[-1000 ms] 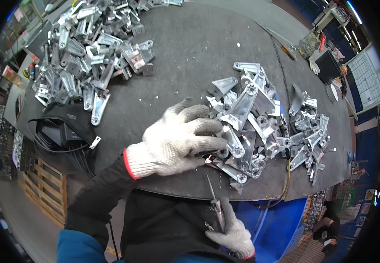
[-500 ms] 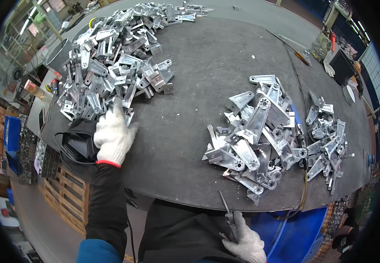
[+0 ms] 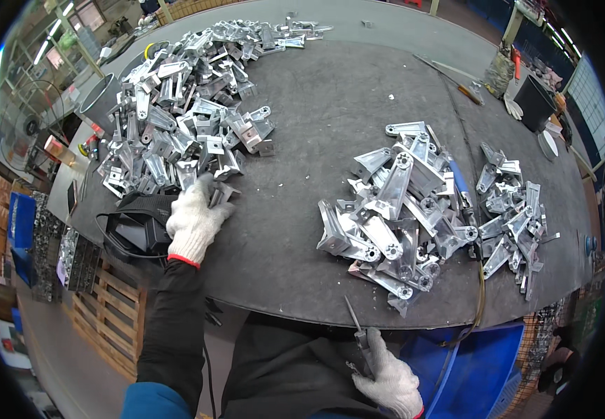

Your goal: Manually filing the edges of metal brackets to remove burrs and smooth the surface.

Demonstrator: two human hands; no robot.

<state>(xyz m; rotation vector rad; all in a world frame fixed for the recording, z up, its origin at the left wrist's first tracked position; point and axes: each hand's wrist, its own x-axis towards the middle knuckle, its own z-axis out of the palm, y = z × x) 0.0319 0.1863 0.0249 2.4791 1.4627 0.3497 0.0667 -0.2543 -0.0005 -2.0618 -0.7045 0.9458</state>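
Note:
My left hand [image 3: 196,220], in a white knit glove with a red cuff, is at the near edge of a large heap of silver metal brackets [image 3: 191,126] on the left. Its thumb and fingers close around one bracket [image 3: 223,193], partly hidden by the glove. Low in front of my body, my right hand [image 3: 390,380], gloved alike, grips a hand tool [image 3: 362,336] with a thin metal shaft and a dark grey handle. The shaft points up and left, over the table's near edge; its exact kind is unclear.
A second bracket pile [image 3: 393,216] lies right of centre, a smaller one [image 3: 513,213] beyond it. Between them is a blue tool [image 3: 460,183] with a cable. A black case-like object [image 3: 138,227] sits by my left wrist. Blue bins [image 3: 480,363] stand below the table [image 3: 295,244].
My left hand has shifted slightly right and toward me, with a bracket now between its fingers. My right hand keeps its hold on the tool. The view has shifted slightly.

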